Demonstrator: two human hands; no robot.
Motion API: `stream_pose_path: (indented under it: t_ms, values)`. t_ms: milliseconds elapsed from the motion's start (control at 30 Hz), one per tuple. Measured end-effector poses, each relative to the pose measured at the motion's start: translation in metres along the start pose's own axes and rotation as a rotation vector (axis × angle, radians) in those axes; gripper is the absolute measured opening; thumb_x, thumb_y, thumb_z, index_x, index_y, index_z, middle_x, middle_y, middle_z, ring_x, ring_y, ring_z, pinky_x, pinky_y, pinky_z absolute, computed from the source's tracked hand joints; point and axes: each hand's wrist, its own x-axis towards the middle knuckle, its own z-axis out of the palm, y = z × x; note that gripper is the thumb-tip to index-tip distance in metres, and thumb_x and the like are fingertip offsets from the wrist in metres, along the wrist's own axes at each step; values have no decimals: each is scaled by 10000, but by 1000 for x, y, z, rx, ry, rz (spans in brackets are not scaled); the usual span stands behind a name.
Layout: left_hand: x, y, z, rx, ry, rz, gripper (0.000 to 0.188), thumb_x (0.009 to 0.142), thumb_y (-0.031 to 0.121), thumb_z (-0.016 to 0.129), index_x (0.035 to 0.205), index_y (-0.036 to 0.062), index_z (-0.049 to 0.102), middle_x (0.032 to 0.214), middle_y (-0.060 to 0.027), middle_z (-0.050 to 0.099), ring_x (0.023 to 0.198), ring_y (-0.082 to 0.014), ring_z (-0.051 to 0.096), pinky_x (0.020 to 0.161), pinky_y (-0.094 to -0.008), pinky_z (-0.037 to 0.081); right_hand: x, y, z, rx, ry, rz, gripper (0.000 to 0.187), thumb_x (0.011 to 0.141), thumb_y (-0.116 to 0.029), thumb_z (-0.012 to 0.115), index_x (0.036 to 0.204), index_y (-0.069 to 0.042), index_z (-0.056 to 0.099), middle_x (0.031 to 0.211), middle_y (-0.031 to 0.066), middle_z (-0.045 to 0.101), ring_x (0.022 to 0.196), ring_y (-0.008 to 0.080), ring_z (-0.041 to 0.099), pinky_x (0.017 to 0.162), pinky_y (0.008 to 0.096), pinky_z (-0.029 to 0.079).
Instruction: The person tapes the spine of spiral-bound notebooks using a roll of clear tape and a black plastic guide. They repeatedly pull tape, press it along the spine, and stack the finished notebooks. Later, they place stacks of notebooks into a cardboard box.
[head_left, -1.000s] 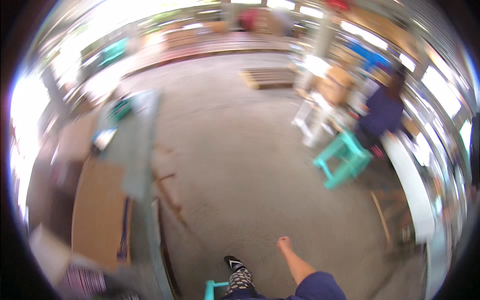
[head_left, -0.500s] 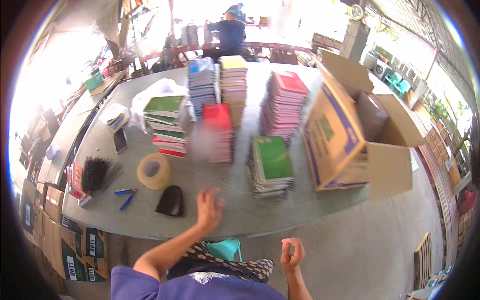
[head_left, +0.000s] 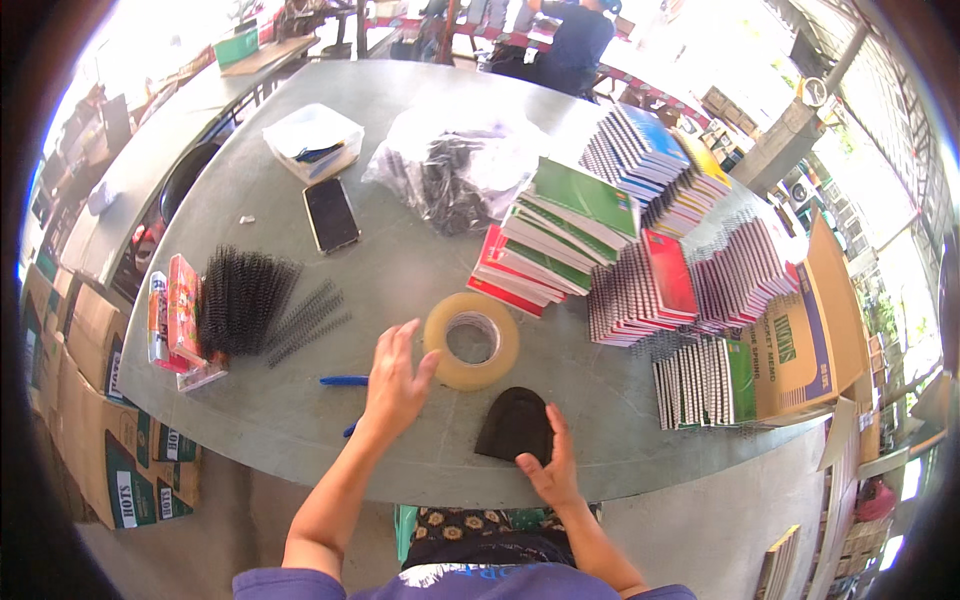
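Observation:
My left hand [head_left: 397, 385] hovers over the table with its fingers spread and nothing held. Beneath it lie blue-handled pliers [head_left: 343, 380], mostly covered by the hand. A wide roll of clear yellowish tape [head_left: 440, 355] rests flat just right of my left fingers. Beside a black rounded pad [head_left: 512, 425] is my right hand [head_left: 552, 468], thumb and fingers apart; whether it touches the pad's edge is unclear. To the left stands a dense bunch of black spiral binding coils [head_left: 238, 305], with several loose coils [head_left: 312, 322] next to it.
Stacks of green-and-red [head_left: 560, 230], blue [head_left: 640, 150], yellow [head_left: 700, 185] and red [head_left: 660, 275] spiral notebooks fill the right side, before an open carton [head_left: 800, 345]. Farther back lie a phone [head_left: 331, 214], a white tub [head_left: 340, 150] and a plastic bag [head_left: 400, 165]. Another person [head_left: 570, 45] sits beyond.
The view has swung left. My left hand has moved left over the pliers, and my right hand has come up from below the table edge to the black pad.

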Motion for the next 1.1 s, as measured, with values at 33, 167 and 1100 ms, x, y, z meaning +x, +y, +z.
stream_pose_path:
  t_ms: [33, 167, 1100]
  values:
    - [13, -3, 1, -22, -47, -49, 472, 871, 240, 588, 1238, -22, 448, 1210, -272, 481, 1121, -408, 482, 956, -433, 401, 3, -9, 8, -95, -50, -9, 690, 795, -454, 677, 1281, -17, 455, 1379, 245, 360, 1250, 389, 399, 1018, 415, 353]
    - [40, -10, 23, 67, -102, -130, 509, 863, 275, 602, 1225, -44, 440, 1164, -275, 516, 1058, -415, 520, 921, -433, 423, 7, -15, 21, -228, -159, -12, 714, 752, -431, 725, 1275, -23, 459, 1409, 253, 300, 1281, 413, 342, 1034, 449, 333]
    - [-125, 55, 82, 242, -177, 528, 216, 695, 85, 738, 891, 61, 650, 1086, -90, 597, 1112, -375, 460, 892, -461, 436, 44, 133, -125, 316, 261, 322, 653, 853, -163, 617, 1396, 15, 300, 1444, 191, 322, 1330, 280, 333, 1092, 362, 261]
